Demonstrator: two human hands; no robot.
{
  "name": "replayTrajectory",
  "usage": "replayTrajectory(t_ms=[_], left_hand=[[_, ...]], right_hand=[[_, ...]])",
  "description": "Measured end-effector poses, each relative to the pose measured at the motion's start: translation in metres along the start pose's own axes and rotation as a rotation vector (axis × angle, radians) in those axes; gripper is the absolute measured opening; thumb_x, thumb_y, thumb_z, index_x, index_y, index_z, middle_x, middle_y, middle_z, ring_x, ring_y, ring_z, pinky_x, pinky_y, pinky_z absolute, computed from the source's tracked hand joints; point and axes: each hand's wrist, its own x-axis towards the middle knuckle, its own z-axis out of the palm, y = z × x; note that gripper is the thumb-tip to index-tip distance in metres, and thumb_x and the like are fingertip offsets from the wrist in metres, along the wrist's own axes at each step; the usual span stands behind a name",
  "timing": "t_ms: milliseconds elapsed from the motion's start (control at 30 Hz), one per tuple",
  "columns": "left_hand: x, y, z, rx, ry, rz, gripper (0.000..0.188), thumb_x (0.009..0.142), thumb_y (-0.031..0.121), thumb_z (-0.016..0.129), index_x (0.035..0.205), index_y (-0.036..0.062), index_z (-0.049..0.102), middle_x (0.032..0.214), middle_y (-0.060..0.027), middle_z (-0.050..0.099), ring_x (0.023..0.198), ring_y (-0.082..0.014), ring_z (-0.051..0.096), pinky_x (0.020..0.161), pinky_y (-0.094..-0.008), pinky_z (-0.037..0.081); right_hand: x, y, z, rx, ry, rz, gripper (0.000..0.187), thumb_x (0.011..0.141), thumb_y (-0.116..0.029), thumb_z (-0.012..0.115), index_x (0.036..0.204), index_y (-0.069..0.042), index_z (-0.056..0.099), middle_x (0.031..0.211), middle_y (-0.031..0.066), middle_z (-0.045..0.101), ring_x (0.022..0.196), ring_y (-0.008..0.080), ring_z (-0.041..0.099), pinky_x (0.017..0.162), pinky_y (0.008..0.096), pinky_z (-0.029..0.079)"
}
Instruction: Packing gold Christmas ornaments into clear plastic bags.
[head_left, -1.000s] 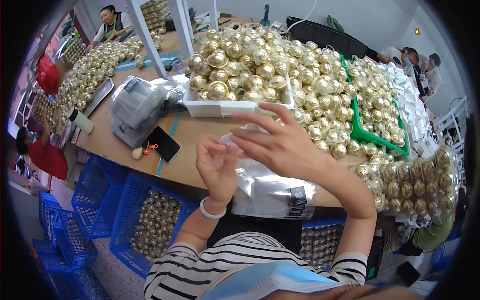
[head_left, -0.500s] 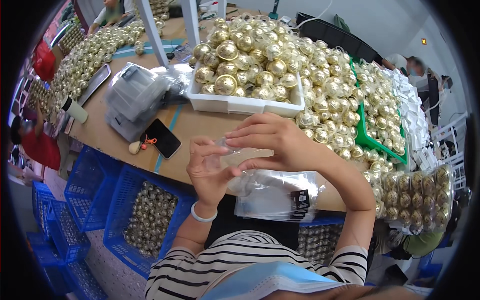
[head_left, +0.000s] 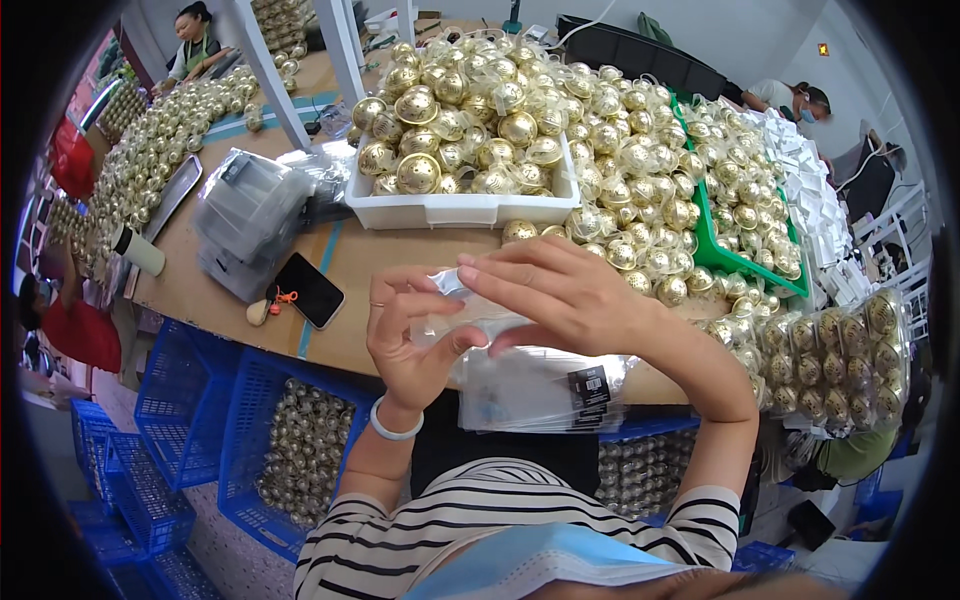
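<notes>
Above the table's front edge, my left hand [head_left: 405, 335] and my right hand [head_left: 575, 300] face each other with a thin clear plastic piece [head_left: 449, 284] between their fingers. It looks like a bag or sheet; its exact shape is hard to make out. My left fingers are curled, thumb toward the right hand. The right fingers reach across the top of the plastic and press its far edge. Just beneath the hands lies a stack of flat clear plastic bags [head_left: 515, 385] with black labels at its right side. A white bracelet [head_left: 398, 425] circles my left wrist.
A white tray [head_left: 455, 210] heaped with gold patterned balls stands ahead, beside a green-rimmed crate [head_left: 735, 258] of more. At left lie a phone [head_left: 308, 290] and clear plastic packaging [head_left: 250, 205]. Blue baskets [head_left: 232, 455] sit below the table. People work farther off.
The view has shifted slightly, so the tray and balls appear lower and further left. Both hands keep the clear plastic; my right fingers now lie flatter over it.
</notes>
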Motion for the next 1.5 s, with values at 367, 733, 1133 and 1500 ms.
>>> replayTrajectory(t_ms=[367,733,1133,1500], left_hand=[[0.007,-0.007,0.002,-0.148,-0.205,0.062,0.03,0.075,0.016,0.089,0.093,0.0061,0.068,0.113,-0.0134,0.056,0.113,-0.0295,0.061,0.094,-0.0425,0.054],[0.019,0.008,0.0,0.131,-0.383,0.187,0.04,0.078,0.026,0.086,0.103,0.007,0.062,0.12,-0.0177,0.058,0.115,-0.0354,0.061,0.094,-0.0446,0.053],[0.014,0.023,-0.003,-0.092,-0.557,0.246,0.029,0.076,0.011,0.087,0.101,0.0086,0.071,0.115,-0.0157,0.061,0.111,-0.0398,0.062,0.09,-0.0466,0.054],[-0.014,-0.011,0.008,-0.359,-0.011,-0.423,0.008,0.101,0.007,0.06,0.104,0.0014,0.056,0.106,-0.0092,0.058,0.107,-0.0207,0.06,0.092,-0.0342,0.049]], right_hand=[[-0.021,0.001,-0.009,-0.205,0.033,-0.142,0.05,0.081,-0.023,0.08,0.121,0.004,0.066,0.124,0.0155,0.068,0.11,0.03,0.066,0.086,0.0414,0.056],[-0.035,-0.009,-0.009,-0.005,0.147,-0.005,0.047,0.079,-0.018,0.082,0.12,0.001,0.067,0.123,0.0129,0.068,0.105,0.0302,0.066,0.084,0.0406,0.056],[-0.053,-0.037,-0.015,-0.205,0.196,-0.155,0.033,0.081,-0.02,0.083,0.104,0.002,0.073,0.106,0.0109,0.074,0.091,0.0251,0.07,0.074,0.0363,0.058],[-0.002,0.034,-0.012,0.284,0.013,0.564,0.049,0.1,-0.036,0.059,0.141,-0.008,0.057,0.133,0.0191,0.062,0.126,0.0373,0.056,0.107,0.0464,0.045]])
